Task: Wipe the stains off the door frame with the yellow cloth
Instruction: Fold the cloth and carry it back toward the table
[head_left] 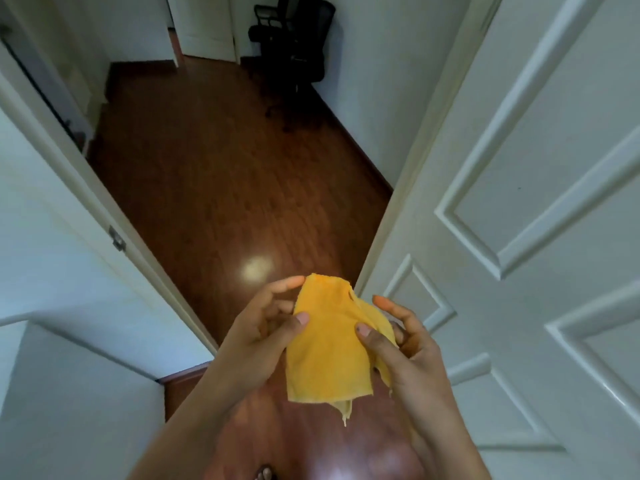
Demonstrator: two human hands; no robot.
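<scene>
1. Between the two hands, low in the middle of the head view, hangs the yellow cloth (pixel 329 344), folded over on itself, with a thin frayed strip dangling from its bottom edge.
2. The left hand (pixel 266 327) pinches the cloth's upper left edge, thumb on the front and forefinger stretched up behind the top corner.
3. The right hand (pixel 401 344) pinches the cloth's right edge, thumb pressed on the front, the other fingers curled loosely behind.
4. The cloth touches neither side of the door frame (pixel 104 216), whose left jamb carries a metal strike plate (pixel 116 238).
5. An open white panelled door (pixel 519 209) stands at the right.
6. Beyond the opening lies a brown wooden floor (pixel 221 174), with a black office chair (pixel 294 46) at its far edge near the wall.
</scene>
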